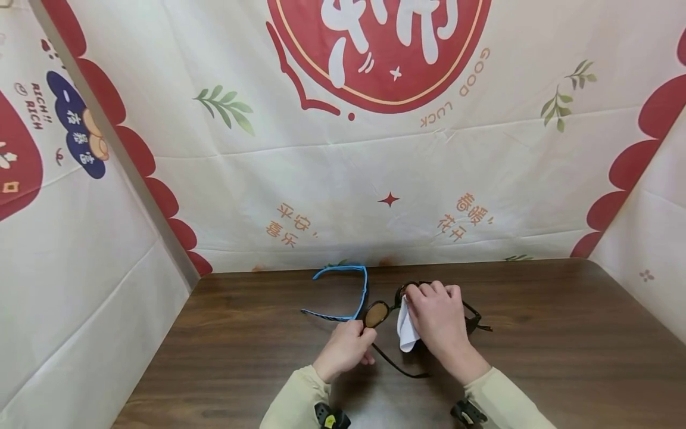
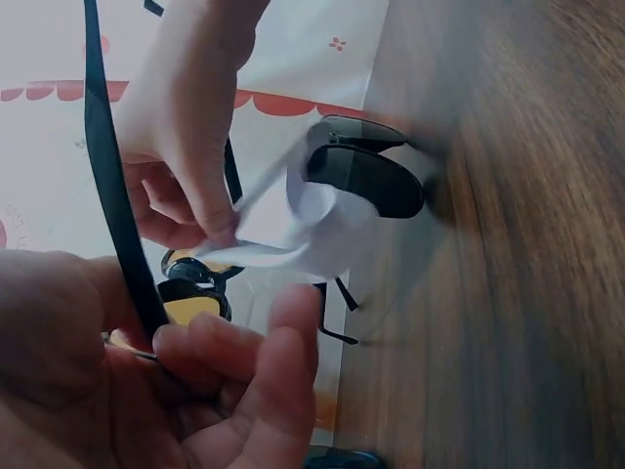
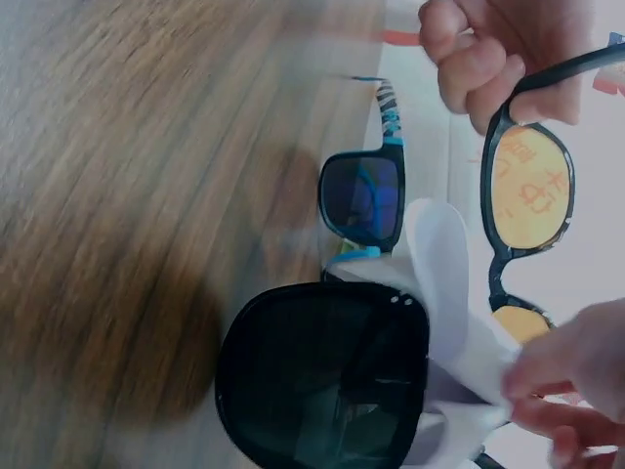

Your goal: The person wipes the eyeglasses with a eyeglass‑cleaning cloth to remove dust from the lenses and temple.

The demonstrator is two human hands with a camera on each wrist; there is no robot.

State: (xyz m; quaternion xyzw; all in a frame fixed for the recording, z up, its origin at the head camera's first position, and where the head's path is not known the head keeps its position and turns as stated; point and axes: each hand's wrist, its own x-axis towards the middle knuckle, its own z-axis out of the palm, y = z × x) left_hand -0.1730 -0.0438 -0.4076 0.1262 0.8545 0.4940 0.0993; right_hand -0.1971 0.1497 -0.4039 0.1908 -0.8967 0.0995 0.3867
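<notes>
A pair of black-framed glasses with amber lenses point(image 1: 377, 314) is held up above the table. My left hand point(image 1: 345, 348) pinches it at the hinge end, and one temple hangs down toward me. In the right wrist view the near amber lens point(image 3: 532, 186) shows plainly. My right hand point(image 1: 438, 316) grips a white cloth point(image 1: 407, 326) at the glasses' other end, where the hand partly hides the second lens. The left wrist view shows the cloth point(image 2: 303, 220) hanging in folds from the right fingers; whether it touches the lens there I cannot tell.
Blue-framed sunglasses point(image 1: 366, 292) lie on the brown wooden table point(image 1: 257, 345), behind my left hand. Black sunglasses point(image 1: 474, 320) rest beyond my right hand, partly covered by it. A printed white fabric backdrop point(image 1: 343, 179) rises at the table's back edge.
</notes>
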